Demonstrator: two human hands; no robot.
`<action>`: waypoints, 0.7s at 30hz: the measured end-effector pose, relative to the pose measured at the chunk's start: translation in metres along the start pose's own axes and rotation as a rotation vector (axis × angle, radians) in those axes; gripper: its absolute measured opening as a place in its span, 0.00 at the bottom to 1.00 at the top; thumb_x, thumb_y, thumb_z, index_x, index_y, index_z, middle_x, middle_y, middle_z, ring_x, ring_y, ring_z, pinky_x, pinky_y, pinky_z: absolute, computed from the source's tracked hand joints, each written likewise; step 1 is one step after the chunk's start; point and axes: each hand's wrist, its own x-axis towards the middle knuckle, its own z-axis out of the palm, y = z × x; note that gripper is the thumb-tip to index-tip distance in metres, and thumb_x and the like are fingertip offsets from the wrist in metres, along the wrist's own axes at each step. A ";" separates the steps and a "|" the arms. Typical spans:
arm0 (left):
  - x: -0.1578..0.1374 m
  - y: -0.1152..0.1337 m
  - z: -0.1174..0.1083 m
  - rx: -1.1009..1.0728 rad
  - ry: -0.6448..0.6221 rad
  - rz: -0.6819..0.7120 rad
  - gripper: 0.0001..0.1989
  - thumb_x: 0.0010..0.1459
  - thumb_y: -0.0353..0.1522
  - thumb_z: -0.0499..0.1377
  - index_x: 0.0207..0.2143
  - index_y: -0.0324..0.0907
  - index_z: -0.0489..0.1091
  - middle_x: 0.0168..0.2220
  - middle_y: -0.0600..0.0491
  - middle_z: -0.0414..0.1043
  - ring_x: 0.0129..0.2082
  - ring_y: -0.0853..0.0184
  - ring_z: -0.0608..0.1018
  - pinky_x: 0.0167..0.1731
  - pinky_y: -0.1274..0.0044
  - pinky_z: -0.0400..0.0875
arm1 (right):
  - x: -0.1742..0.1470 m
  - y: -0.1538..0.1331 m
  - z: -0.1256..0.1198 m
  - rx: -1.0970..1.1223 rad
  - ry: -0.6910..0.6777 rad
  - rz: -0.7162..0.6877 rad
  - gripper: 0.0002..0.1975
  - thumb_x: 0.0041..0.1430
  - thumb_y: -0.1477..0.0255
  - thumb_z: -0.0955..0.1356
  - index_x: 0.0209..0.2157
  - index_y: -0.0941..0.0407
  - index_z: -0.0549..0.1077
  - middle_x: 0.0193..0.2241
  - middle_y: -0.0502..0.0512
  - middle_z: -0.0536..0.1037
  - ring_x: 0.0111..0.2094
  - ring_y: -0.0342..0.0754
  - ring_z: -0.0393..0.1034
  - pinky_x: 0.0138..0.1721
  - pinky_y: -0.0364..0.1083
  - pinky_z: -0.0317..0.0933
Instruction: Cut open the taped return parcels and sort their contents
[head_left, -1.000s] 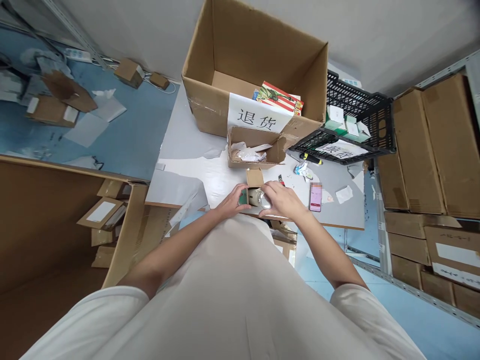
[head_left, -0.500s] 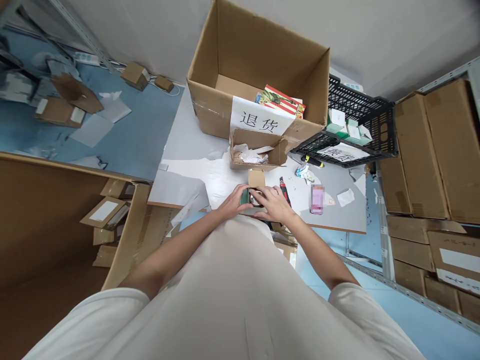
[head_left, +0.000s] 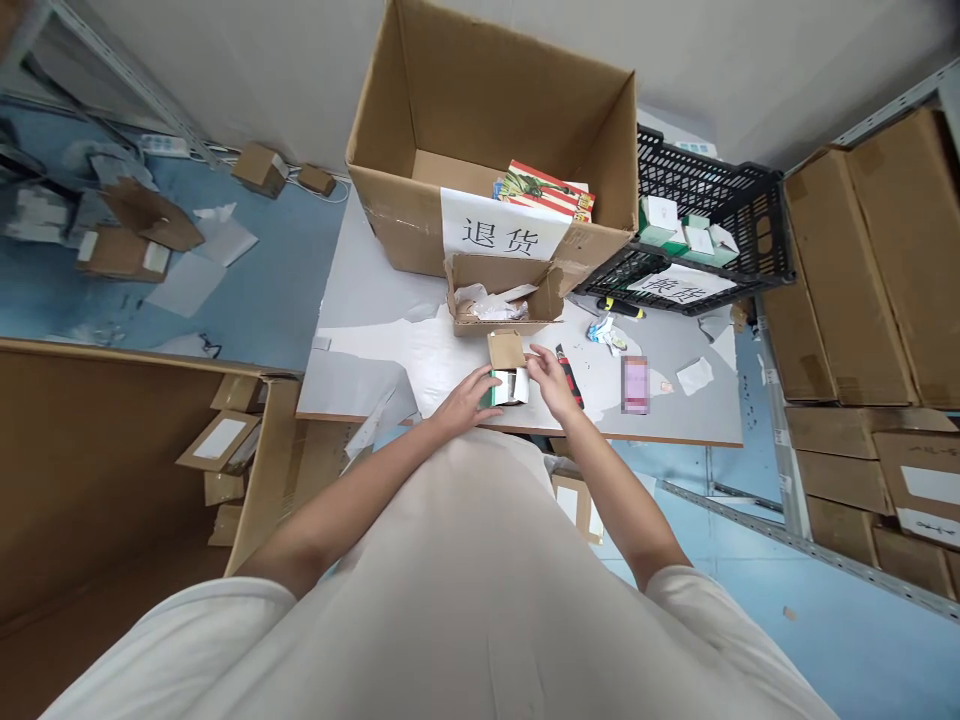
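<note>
A small white-and-green box point(head_left: 510, 387) stands near the front edge of the table, its brown inner lid point(head_left: 506, 350) raised at the back. White flaps partly cover the opening, and what lies inside is mostly hidden. My left hand point(head_left: 465, 402) grips the box from its left side, thumb at the front and fingers along the green wall. Beside the right flap is my right hand point(head_left: 553, 384), fingers slightly apart; whether the fingertips touch the flap is unclear. A red-and-black utility knife point(head_left: 570, 377) lies just right of that hand.
Behind the small box stands an open carton point(head_left: 499, 328) with crumpled paper. A large cardboard box point(head_left: 397, 230) and a black crate point(head_left: 765, 280) holding small boxes stand farther back. A pink package point(head_left: 634, 385) lies on the table point(head_left: 360, 385). Cartons fill the shelf point(head_left: 795, 540) at right.
My right hand has moved off the box top to its right side. White flaps now cover most of the shiny round item that showed inside. The view has shifted slightly.
</note>
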 end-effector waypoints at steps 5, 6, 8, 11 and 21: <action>-0.001 0.002 -0.007 -0.040 -0.027 -0.005 0.22 0.56 0.40 0.61 0.51 0.44 0.63 0.60 0.40 0.57 0.61 0.54 0.64 0.57 0.60 0.63 | 0.030 -0.014 0.005 0.148 -0.118 -0.008 0.34 0.63 0.46 0.52 0.59 0.54 0.60 0.48 0.60 0.75 0.47 0.51 0.72 0.47 0.54 0.68; -0.001 0.001 -0.008 -0.049 -0.019 -0.011 0.22 0.56 0.40 0.61 0.51 0.44 0.63 0.60 0.40 0.57 0.61 0.54 0.64 0.58 0.59 0.63 | 0.028 -0.018 0.004 0.136 -0.131 -0.044 0.34 0.63 0.46 0.51 0.58 0.54 0.62 0.48 0.60 0.75 0.47 0.52 0.72 0.48 0.54 0.68; 0.000 0.000 -0.010 -0.066 -0.007 -0.014 0.24 0.56 0.41 0.61 0.52 0.44 0.62 0.60 0.39 0.57 0.62 0.53 0.63 0.58 0.59 0.62 | 0.016 -0.025 0.001 0.059 -0.175 -0.138 0.33 0.63 0.47 0.52 0.55 0.54 0.67 0.47 0.61 0.76 0.49 0.52 0.72 0.50 0.55 0.66; 0.000 -0.004 -0.009 -0.114 0.019 -0.030 0.29 0.55 0.42 0.62 0.55 0.43 0.58 0.61 0.39 0.56 0.62 0.54 0.63 0.58 0.59 0.63 | -0.005 -0.029 -0.008 -0.189 -0.267 -0.336 0.26 0.63 0.51 0.58 0.53 0.53 0.71 0.53 0.61 0.73 0.56 0.54 0.66 0.57 0.57 0.60; 0.001 -0.012 -0.001 -0.236 0.016 -0.074 0.35 0.50 0.43 0.65 0.53 0.44 0.51 0.61 0.35 0.57 0.60 0.53 0.66 0.53 0.58 0.67 | -0.028 -0.003 -0.020 -0.669 -0.347 -0.553 0.16 0.65 0.65 0.62 0.52 0.52 0.71 0.60 0.61 0.65 0.66 0.57 0.48 0.62 0.62 0.55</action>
